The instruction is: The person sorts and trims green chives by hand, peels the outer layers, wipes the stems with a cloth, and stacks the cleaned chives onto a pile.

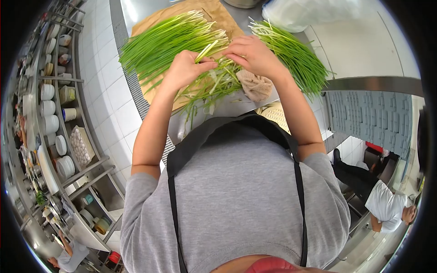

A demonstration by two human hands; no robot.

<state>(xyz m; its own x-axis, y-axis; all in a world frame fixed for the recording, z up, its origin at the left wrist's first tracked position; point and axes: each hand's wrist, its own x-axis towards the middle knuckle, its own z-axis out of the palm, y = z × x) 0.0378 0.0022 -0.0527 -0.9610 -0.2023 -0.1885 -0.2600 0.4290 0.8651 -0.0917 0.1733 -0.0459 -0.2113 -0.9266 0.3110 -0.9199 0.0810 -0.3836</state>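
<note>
Between finger and thumb my left hand [189, 69] grips a few chive stalks [205, 51], their pale ends pointing up. My right hand [253, 55] is beside it over the loose trimmings, its fingers bent together; what they hold, if anything, is too small to tell. A large bundle of green chives [170, 43] lies on brown paper [148, 22] to the left. Another bundle [298, 61] lies to the right of my right hand. Loose stalks and scraps [211, 86] are spread below both hands. A crumpled beige cloth [256, 85] touches the scraps near my right wrist.
A filled clear plastic bag [296, 16] and part of a metal bowl [243, 2] stand beyond the chives. Shelves with white dishes [49, 109] line the far left. One person [384, 204] is at the lower right, another [75, 257] at the lower left.
</note>
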